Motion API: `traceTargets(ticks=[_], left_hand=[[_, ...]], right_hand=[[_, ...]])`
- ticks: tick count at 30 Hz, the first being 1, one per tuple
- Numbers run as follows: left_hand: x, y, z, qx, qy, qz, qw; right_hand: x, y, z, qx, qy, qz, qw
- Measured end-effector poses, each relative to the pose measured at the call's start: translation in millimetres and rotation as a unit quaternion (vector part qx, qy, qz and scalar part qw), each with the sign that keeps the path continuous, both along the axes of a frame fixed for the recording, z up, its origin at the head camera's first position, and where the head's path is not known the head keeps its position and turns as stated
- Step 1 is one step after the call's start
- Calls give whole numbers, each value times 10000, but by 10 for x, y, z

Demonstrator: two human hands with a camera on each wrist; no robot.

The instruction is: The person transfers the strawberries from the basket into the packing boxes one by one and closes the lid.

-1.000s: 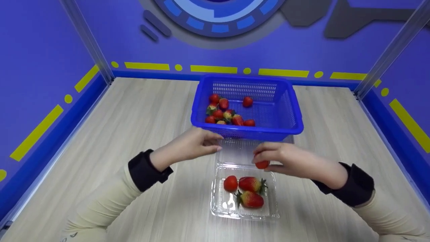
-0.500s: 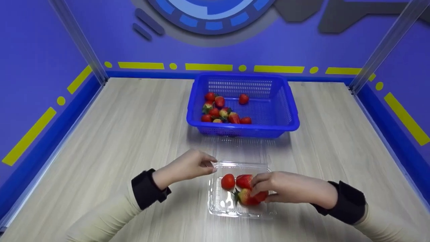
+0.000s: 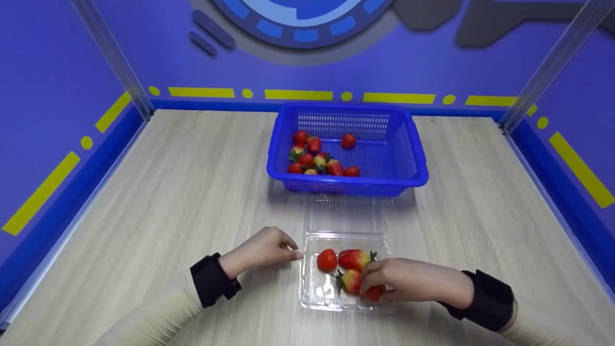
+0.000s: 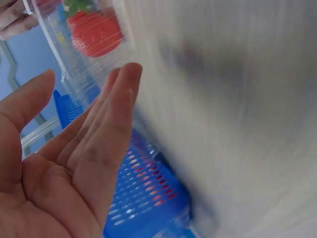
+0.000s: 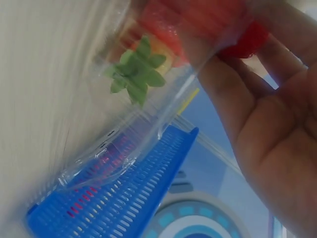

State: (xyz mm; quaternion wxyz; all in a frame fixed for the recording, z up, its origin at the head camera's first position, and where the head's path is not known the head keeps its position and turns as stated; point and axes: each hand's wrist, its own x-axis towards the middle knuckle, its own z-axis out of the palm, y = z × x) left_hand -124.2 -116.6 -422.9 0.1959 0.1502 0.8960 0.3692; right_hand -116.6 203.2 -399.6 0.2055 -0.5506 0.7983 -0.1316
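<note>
My right hand (image 3: 401, 279) pinches a red strawberry (image 3: 375, 292) low inside the right side of a clear plastic clamshell box (image 3: 312, 300). Three other strawberries lie in that box: a round one (image 3: 327, 260) at left, a long one (image 3: 354, 259) behind and a pale-shouldered one (image 3: 351, 280) partly covered by my fingers. In the right wrist view the held strawberry (image 5: 243, 42) shows between fingers and thumb, beyond the box wall. My left hand (image 3: 264, 249) holds nothing, its fingertips right at the box's left rim; its fingers (image 4: 106, 134) look relaxed and extended in the left wrist view.
Behind the box stands a blue perforated basket (image 3: 348, 181) with several strawberries (image 3: 306, 160) mostly on its left side. The box's clear lid (image 3: 343, 216) lies folded back toward the basket. Blue panels (image 3: 202, 72) border the wooden table (image 3: 192, 168) at the back and sides.
My right hand has carried the strawberry from above the lid down into the box's right side. My left hand has come nearer, from by the basket to beside the box's left rim.
</note>
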Motion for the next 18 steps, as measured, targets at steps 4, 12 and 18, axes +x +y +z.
traceTargets(ticks=[4, 12, 18], left_hand=[[-2, 14, -60, 319, -668, 218, 9970], [-18, 46, -138, 988, -1288, 462, 9857], [-7, 56, -147, 1479, -1631, 554, 9739]], right_hand=[[-19, -16, -30, 48, 49, -44, 10000], [-22, -71, -136, 101, 226, 16, 9997], [-29, -109, -165, 161, 222, -27, 9996]])
